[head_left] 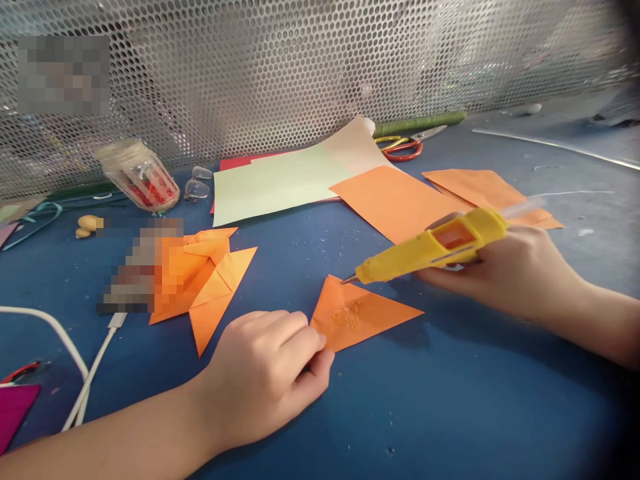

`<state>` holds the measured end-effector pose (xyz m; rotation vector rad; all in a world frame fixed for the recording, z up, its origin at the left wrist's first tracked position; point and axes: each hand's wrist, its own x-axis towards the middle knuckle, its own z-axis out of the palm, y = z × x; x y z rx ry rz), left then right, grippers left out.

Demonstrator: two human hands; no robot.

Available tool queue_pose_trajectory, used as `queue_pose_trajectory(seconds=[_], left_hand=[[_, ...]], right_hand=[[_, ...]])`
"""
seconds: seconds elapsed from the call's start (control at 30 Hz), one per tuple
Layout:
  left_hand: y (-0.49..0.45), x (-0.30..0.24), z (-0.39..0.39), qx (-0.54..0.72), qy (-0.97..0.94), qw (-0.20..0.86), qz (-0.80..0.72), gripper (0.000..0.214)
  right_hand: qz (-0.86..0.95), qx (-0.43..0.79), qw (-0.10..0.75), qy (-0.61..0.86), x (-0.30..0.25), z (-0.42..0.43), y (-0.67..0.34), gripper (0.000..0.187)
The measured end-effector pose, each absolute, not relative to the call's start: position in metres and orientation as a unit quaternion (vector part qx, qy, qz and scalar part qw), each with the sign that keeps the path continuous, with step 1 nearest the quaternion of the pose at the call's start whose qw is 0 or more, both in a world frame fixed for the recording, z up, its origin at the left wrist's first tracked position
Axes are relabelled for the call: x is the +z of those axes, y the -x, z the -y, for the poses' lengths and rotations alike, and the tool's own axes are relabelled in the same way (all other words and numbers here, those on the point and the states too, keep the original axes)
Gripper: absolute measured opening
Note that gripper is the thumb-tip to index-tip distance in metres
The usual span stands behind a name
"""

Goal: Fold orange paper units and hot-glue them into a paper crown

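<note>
My right hand grips a yellow glue gun, its metal tip just over the top corner of a folded orange paper triangle on the blue table. Shiny glue blobs sit on the middle of the triangle. My left hand is closed, its fingers pinching the triangle's left corner against the table. A pile of folded orange paper pieces lies to the left of my left hand.
Orange sheets, a pale green sheet and a cream sheet lie behind. Scissors and a green roll rest by the perforated metal wall. A jar, glasses and a white cable sit on the left.
</note>
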<state>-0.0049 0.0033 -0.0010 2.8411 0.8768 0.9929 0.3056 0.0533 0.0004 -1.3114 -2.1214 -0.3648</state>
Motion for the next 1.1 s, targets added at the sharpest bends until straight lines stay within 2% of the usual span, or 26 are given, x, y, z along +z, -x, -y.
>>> queue_pose_trajectory(seconds=[0.17, 0.3, 0.47, 0.6, 0.67, 0.77, 0.9, 1.0, 1.1], left_hand=[[0.004, 0.003, -0.003, 0.301, -0.904, 0.029, -0.302, 0.022], [0.006, 0.003, -0.004, 0.292, -0.899, 0.021, -0.326, 0.005], [0.006, 0.002, -0.006, 0.286, -0.902, 0.029, -0.322, 0.01], [0.004, 0.003, -0.005, 0.291, -0.903, 0.029, -0.315, 0.011], [0.004, 0.004, -0.004, 0.297, -0.902, 0.028, -0.312, 0.015], [0.004, 0.004, -0.003, 0.304, -0.901, 0.02, -0.31, 0.017], [0.004, 0.003, -0.003, 0.31, -0.901, 0.01, -0.305, 0.017], [0.003, 0.003, -0.004, 0.312, -0.902, 0.003, -0.3, 0.018], [0.003, 0.003, -0.005, 0.312, -0.903, 0.002, -0.297, 0.018]], right_hand=[[0.798, -0.087, 0.327, 0.498, -0.001, -0.058, -0.308, 0.062], [0.795, -0.052, 0.314, 0.517, 0.002, -0.056, -0.308, 0.064], [0.745, -0.052, 0.314, 0.586, 0.004, -0.061, -0.321, 0.068], [0.577, 0.068, 0.318, 0.749, 0.009, -0.075, -0.337, 0.078], [0.514, 0.102, 0.336, 0.782, 0.012, -0.082, -0.347, 0.076], [0.459, 0.057, 0.332, 0.822, 0.013, -0.097, -0.374, 0.075], [0.416, -0.1, 0.233, 0.873, 0.004, -0.121, -0.426, 0.076], [0.455, -0.132, 0.187, 0.86, -0.006, -0.133, -0.452, 0.071], [0.53, -0.151, 0.183, 0.814, -0.009, -0.131, -0.448, 0.07]])
